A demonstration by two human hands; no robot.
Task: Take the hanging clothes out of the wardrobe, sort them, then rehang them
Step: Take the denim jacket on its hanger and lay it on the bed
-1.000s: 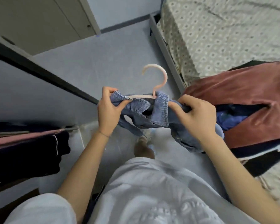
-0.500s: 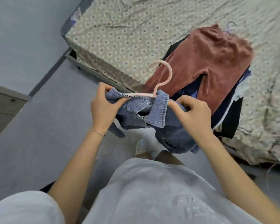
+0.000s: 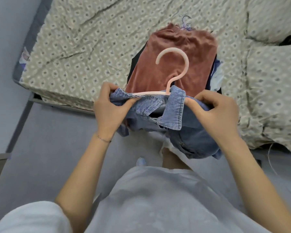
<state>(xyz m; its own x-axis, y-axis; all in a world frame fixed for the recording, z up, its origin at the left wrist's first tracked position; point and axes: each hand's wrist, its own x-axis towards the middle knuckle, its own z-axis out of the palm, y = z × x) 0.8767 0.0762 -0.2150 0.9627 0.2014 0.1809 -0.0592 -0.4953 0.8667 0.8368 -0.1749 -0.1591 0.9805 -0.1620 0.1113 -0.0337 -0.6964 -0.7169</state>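
Note:
A blue denim garment (image 3: 173, 113) hangs on a pale pink hanger (image 3: 175, 64) in front of my chest. My left hand (image 3: 107, 110) pinches the garment's left shoulder over the hanger's arm. My right hand (image 3: 215, 111) grips the right shoulder, fingers curled round the cloth and the hanger's end. The hook points away from me, over a rust-red garment (image 3: 173, 56) that tops a pile of dark and blue clothes on the bed (image 3: 84, 39).
The bed, with its patterned cover, fills the far side and the right. A purple hanger hook (image 3: 185, 25) sticks out behind the pile. A pillow (image 3: 274, 17) lies at the far right. Grey floor (image 3: 45, 145) runs between me and the bed.
My view has swung from the wardrobe side round to the bed. Both hands have kept their hold on the denim garment and carried it up to the bed's edge, before the clothes pile.

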